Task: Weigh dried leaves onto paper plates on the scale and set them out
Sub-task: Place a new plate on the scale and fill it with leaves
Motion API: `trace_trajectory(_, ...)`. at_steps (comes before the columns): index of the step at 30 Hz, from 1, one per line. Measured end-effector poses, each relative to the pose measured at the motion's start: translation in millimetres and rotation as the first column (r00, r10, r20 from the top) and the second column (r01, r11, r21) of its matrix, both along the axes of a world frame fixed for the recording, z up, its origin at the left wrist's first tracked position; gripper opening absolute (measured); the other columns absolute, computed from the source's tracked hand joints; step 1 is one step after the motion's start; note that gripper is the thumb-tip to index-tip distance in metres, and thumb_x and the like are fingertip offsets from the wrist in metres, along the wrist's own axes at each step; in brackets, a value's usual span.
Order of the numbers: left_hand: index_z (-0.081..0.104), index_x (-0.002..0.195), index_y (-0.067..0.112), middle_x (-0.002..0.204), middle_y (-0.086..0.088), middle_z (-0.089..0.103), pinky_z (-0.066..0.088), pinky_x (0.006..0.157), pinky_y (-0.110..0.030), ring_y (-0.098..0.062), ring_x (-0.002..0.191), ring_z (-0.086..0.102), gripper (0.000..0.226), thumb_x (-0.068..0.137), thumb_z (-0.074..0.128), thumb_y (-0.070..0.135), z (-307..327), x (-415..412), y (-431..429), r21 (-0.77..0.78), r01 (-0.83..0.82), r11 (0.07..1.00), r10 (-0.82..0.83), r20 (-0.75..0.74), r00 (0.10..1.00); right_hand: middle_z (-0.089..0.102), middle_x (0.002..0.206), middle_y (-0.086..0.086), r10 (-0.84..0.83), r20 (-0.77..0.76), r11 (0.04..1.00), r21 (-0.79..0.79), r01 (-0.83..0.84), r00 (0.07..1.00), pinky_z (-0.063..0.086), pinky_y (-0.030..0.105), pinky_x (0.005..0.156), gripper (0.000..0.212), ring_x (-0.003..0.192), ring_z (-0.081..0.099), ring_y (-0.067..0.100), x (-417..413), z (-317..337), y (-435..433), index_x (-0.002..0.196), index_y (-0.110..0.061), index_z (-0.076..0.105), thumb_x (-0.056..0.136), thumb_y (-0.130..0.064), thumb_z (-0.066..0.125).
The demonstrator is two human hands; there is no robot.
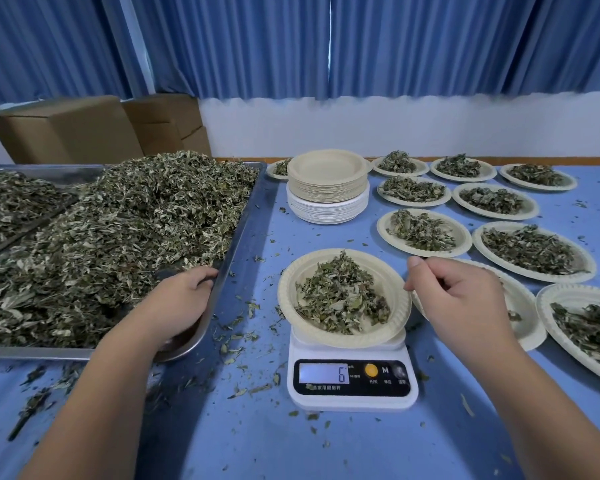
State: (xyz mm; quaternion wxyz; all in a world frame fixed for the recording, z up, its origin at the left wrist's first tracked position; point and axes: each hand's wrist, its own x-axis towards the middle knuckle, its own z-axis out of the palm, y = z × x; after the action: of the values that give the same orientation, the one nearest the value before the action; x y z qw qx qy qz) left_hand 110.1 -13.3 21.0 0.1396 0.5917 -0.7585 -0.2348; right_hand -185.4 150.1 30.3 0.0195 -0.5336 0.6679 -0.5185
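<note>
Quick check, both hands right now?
Left hand: curled in the tray, grip cannot be told.
Right hand: curled beside the plate, cannot be told.

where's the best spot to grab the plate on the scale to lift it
Take the plate by its bare right rim, coming from the right, beside the right hand. The leaves heap in the middle and the rim overhangs the scale, so fingers can probably slip under; keep it level.
</note>
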Motion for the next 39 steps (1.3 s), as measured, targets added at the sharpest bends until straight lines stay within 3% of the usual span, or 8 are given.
trace_trajectory(4, 0.06, 0.117, 0.033, 0.106, 0.008, 0.067, 0.048, 0.076, -0.031, -0.023, 0.091, 0.065, 0.024, 0.099, 0.05, 0.021, 10, 5, -13, -0.009, -0.008, 1.0, 0.007, -0.1, 0.995, 0.032, 0.037, -0.009, 0.012, 0.02, 1.0, -0.01, -0.012, 1.0, 0.023, 0.015, 0.041, 0.046, 0.038, 0.032, 0.007, -1, 0, 0, 0.059, 0.003, 0.055, 0.096, -0.024, 0.055)
trace_trajectory(8, 0.045, 0.142, 0.023, 0.148, -0.006, 0.04, 0.039, 0.101, -0.03, -0.023, 0.13, 0.044, 0.064, 0.085, 0.057, -0.002, 18, -5, -45, -0.152, 0.167, 0.974, -0.14, 0.175, 0.975, 0.03, 0.038, -0.006, 0.022, 0.007, 0.999, -0.025, -0.022, 1.0, 0.024, 0.017, 0.042, 0.048, 0.04, 0.032, 0.008, 1, 1, -1, 0.057, -0.001, 0.055, 0.091, -0.035, 0.051)
trace_trajectory(12, 0.012, 0.154, 0.036, 0.162, 0.005, -0.007, 0.048, 0.096, -0.033, -0.025, 0.146, 0.018, 0.091, 0.082, 0.049, -0.006, 21, -17, -73, 0.008, 0.22, 0.976, -0.208, 0.354, 0.912, 0.03, 0.039, -0.005, 0.012, -0.014, 1.0, -0.022, -0.013, 1.0, 0.024, 0.017, 0.043, 0.048, 0.041, 0.033, 0.008, 0, 1, -1, 0.057, 0.0, 0.055, 0.094, -0.03, 0.054)
trace_trajectory(15, 0.002, 0.153, 0.04, 0.161, 0.008, -0.013, 0.043, 0.1, -0.033, -0.025, 0.148, 0.014, 0.083, 0.093, 0.05, 0.008, 16, -22, -85, 0.184, 0.187, 0.965, -0.247, 0.39, 0.887, 0.029, 0.04, -0.005, 0.014, 0.005, 1.0, -0.018, -0.014, 1.0, 0.023, 0.016, 0.041, 0.046, 0.04, 0.031, 0.008, -4, -1, -1, 0.059, 0.001, 0.054, 0.096, -0.025, 0.055)
trace_trajectory(18, 0.02, 0.154, 0.026, 0.161, -0.002, 0.015, 0.032, 0.11, -0.033, -0.025, 0.144, 0.026, 0.066, 0.096, 0.044, 0.007, 11, -22, -89, 0.142, 0.229, 0.963, -0.269, 0.475, 0.838, 0.03, 0.041, -0.005, 0.02, 0.006, 1.0, -0.02, -0.02, 1.0, 0.022, 0.017, 0.042, 0.046, 0.04, 0.029, 0.007, -5, -1, -2, 0.06, 0.001, 0.054, 0.095, -0.027, 0.054)
trace_trajectory(22, 0.055, 0.135, 0.016, 0.133, -0.009, 0.058, 0.044, 0.094, -0.031, -0.027, 0.118, 0.053, 0.043, 0.093, 0.05, 0.008, 12, -18, -79, -0.06, 0.275, 0.959, -0.2, 0.543, 0.815, 0.029, 0.041, -0.006, 0.022, -0.015, 1.0, -0.022, -0.022, 1.0, 0.023, 0.018, 0.043, 0.047, 0.041, 0.032, 0.008, -2, 1, -2, 0.059, 0.001, 0.054, 0.091, -0.035, 0.051)
trace_trajectory(34, 0.07, 0.11, 0.015, 0.116, -0.006, 0.067, 0.049, 0.085, -0.029, -0.021, 0.1, 0.062, 0.024, 0.088, 0.068, 0.008, 14, 2, -43, -0.145, 0.198, 0.969, -0.136, 0.356, 0.925, 0.033, 0.039, -0.007, 0.038, -0.021, 0.999, -0.014, -0.038, 0.999, 0.024, 0.019, 0.044, 0.044, 0.041, 0.034, 0.008, -2, 0, -1, 0.057, 0.001, 0.055, 0.094, -0.024, 0.055)
trace_trajectory(39, 0.073, 0.087, 0.027, 0.077, 0.01, 0.067, 0.033, 0.038, -0.01, -0.004, 0.045, 0.052, 0.017, 0.086, 0.07, 0.01, 41, 7, -20, -0.194, 0.116, 0.974, -0.104, 0.075, 0.992, 0.033, 0.039, -0.006, 0.031, -0.005, 0.999, -0.009, -0.031, 0.999, 0.023, 0.019, 0.043, 0.044, 0.042, 0.034, 0.009, -2, -1, -2, 0.056, -0.001, 0.055, 0.093, -0.024, 0.055)
